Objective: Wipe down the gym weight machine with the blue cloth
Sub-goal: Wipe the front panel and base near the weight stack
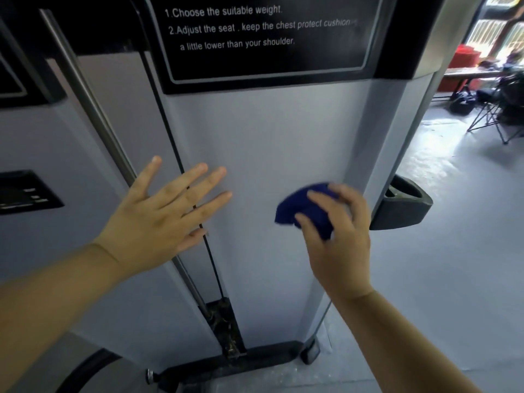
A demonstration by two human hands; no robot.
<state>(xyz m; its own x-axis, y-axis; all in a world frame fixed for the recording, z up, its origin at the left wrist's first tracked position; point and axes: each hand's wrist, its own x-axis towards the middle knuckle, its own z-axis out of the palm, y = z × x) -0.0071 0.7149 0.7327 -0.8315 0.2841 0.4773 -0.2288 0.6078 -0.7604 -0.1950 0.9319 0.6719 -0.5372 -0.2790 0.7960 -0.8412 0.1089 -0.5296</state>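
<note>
- Head view is looking down the front of the gym weight machine (65,143), and the grey front panel (269,131) is filling most of the shot.
- The right hand (337,239) is gripping the blue cloth (300,211), which is all bunched up. Thumb and fingers are curling round it, and the wad is poking out to the left of the fingers.
- The cloth is sitting near the right edge of the grey panel, well below the black instruction placard (266,38) and just left of where the panel is bending round to the side.
- It's looking like the cloth is right up against the panel, but that bit is a little blurry, so I honestly cannot tell if it's actually pressing.
- The left hand (164,214) is wide open with its fingers straight and spread, holding nothing.
- It's hovering or resting over the panel's left edge, across the thin black cable (173,148) and the metal rod (93,109) running down there. Can't tell if it's touching.
- The placard is sitting at the panel's top edge, showing white text about choosing a weight and adjusting the seat.
- A black holder (402,211) is sticking out from the machine's right side, level with the cloth.
- A black base foot (255,361) is running along the bottom edge, on the pale floor (439,265).
- A folding chair (490,120) and a red box (465,55) are showing in the top right corner of the shot, kinda blurry.
</note>
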